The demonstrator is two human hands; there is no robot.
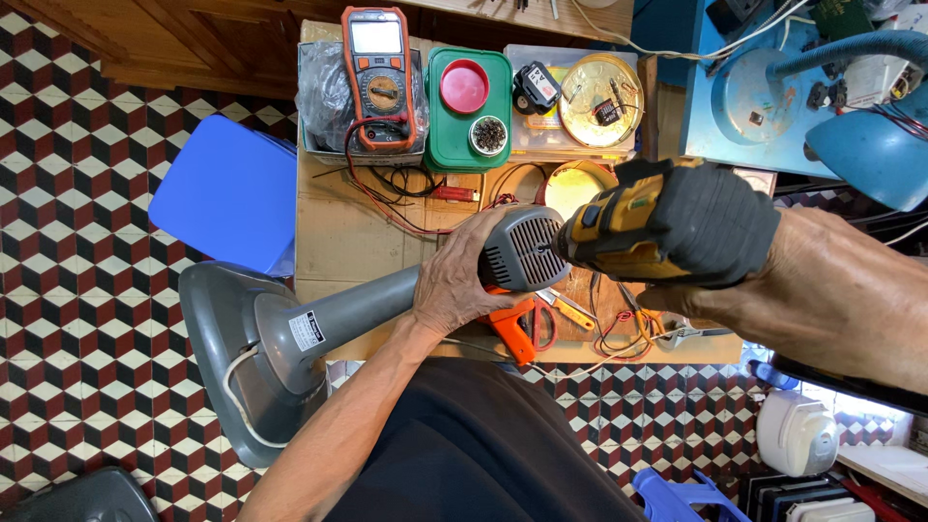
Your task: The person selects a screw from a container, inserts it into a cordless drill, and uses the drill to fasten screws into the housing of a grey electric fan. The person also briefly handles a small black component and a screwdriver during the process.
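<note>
Crowding the wooden workbench [348,232] behind the work are one orange multimeter [379,77] with looping red and black leads, one green box [468,108], one round brass dish [600,100] and orange-handled pliers [517,329] just under the hands. One blue stool [227,193] stands on the tiled floor to the left. The left hand [459,280] wraps closed around the grey fan stand [319,324], by its vented motor housing [527,249]. The right hand [764,280] is clamped on one yellow-and-black cordless drill [667,222], its nose touching the housing.
</note>
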